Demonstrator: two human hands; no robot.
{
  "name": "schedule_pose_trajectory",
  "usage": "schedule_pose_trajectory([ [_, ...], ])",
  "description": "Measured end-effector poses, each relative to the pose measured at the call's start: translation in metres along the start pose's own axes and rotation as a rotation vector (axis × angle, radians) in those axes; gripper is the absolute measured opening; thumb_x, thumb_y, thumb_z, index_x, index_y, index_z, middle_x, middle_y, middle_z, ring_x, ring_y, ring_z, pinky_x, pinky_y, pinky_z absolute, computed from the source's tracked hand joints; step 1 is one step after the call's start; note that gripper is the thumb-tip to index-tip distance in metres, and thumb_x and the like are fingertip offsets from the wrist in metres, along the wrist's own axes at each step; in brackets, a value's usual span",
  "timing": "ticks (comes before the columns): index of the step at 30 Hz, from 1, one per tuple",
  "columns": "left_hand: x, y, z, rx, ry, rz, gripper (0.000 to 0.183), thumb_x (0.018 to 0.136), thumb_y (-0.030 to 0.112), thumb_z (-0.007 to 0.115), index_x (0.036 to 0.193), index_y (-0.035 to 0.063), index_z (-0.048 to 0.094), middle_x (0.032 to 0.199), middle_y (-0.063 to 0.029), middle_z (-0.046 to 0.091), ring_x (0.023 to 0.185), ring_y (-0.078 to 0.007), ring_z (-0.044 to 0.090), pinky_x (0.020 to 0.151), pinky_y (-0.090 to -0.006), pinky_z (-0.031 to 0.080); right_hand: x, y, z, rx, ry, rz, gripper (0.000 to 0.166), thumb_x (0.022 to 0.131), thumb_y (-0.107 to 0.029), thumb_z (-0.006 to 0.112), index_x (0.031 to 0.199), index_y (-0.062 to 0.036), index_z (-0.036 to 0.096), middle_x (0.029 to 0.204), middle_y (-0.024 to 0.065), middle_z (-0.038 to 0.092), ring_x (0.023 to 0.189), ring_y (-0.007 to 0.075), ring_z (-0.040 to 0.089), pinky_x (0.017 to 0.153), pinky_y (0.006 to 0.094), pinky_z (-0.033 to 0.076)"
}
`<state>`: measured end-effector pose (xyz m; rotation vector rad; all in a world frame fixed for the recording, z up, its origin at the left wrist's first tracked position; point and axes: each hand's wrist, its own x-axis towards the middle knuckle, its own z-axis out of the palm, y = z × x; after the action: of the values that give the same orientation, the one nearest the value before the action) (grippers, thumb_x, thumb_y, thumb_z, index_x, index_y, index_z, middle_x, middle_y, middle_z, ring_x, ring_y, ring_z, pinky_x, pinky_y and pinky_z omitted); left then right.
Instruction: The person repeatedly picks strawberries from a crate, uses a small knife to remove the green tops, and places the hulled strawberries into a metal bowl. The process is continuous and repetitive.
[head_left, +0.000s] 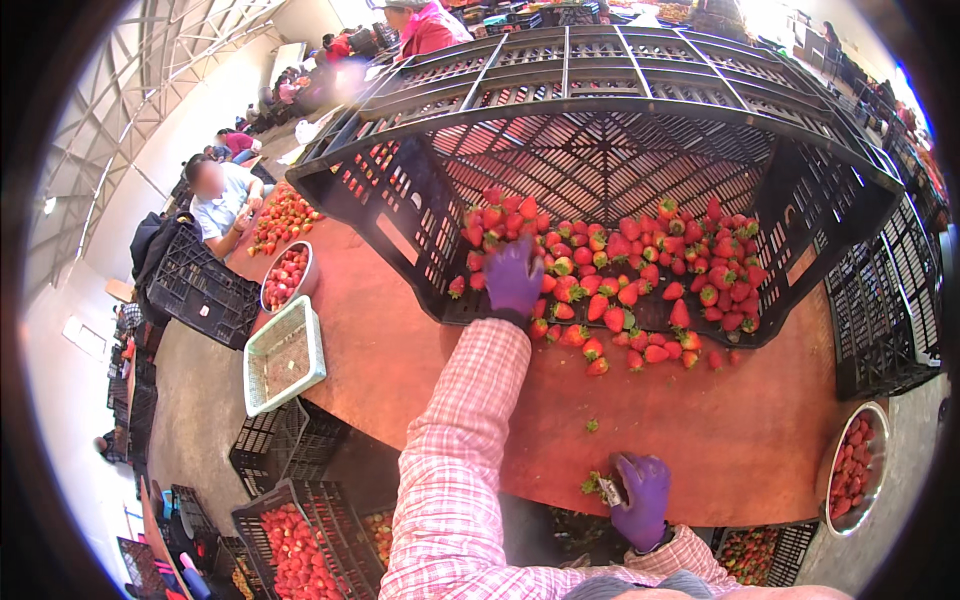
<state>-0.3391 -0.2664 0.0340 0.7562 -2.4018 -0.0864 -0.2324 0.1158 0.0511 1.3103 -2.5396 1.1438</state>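
My left hand (514, 276), in a purple glove, reaches into a black plastic crate (600, 154) tipped on its side, its open side towards me. The fingers are among strawberries (600, 281) with green caps; whether they grip one is hidden. Some strawberries spill past the crate's lower rim onto the reddish tabletop (675, 435). At the table's near edge my right hand (643, 499), also purple-gloved, closes on a small metal blade (609, 492). Cut green strawberry caps (592, 482) lie beside the blade, and another leafy cap (592, 425) lies farther in.
A metal bowl (853, 469) of hulled strawberries stands at right, another bowl (289, 276) at left. Near it is a pale green plastic basket (285, 356). Crates of strawberries (296, 547) sit below the table. A co-worker (225, 199) sits at far left.
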Motion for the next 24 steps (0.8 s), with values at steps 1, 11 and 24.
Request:
schedule_pose_trajectory([
  [1,-0.009,0.002,-0.004,-0.171,-0.047,0.030,0.051,0.084,0.030,0.059,0.130,0.0108,0.049,0.125,-0.0166,0.053,0.120,-0.0360,0.046,0.100,-0.0470,0.038,0.000,0.000,0.000,-0.004,0.001,-0.006,0.034,0.074,-0.019,0.067,0.105,-0.0077,0.061,0.100,0.0095,0.062,0.090,0.0315,0.055,0.080,0.0443,0.041],
  [11,0.076,-0.051,0.004,-0.054,0.149,-0.235,0.038,0.081,0.034,0.062,0.109,0.0075,0.056,0.118,-0.0144,0.054,0.113,-0.0356,0.049,0.091,-0.0469,0.043,-0.002,0.003,0.002,-0.028,-0.033,0.018,0.035,0.074,-0.018,0.067,0.107,-0.0084,0.060,0.101,0.0097,0.061,0.092,0.0309,0.055,0.086,0.0464,0.039],
  [24,-0.007,-0.002,-0.021,-0.219,0.078,0.133,0.043,0.080,0.028,0.063,0.116,0.0056,0.056,0.115,-0.0165,0.057,0.109,-0.0351,0.050,0.098,-0.0461,0.037,-0.002,0.004,0.000,0.005,-0.011,-0.026,0.036,0.074,-0.019,0.067,0.107,-0.0068,0.059,0.102,0.0105,0.061,0.092,0.0327,0.054,0.085,0.0463,0.040],
])
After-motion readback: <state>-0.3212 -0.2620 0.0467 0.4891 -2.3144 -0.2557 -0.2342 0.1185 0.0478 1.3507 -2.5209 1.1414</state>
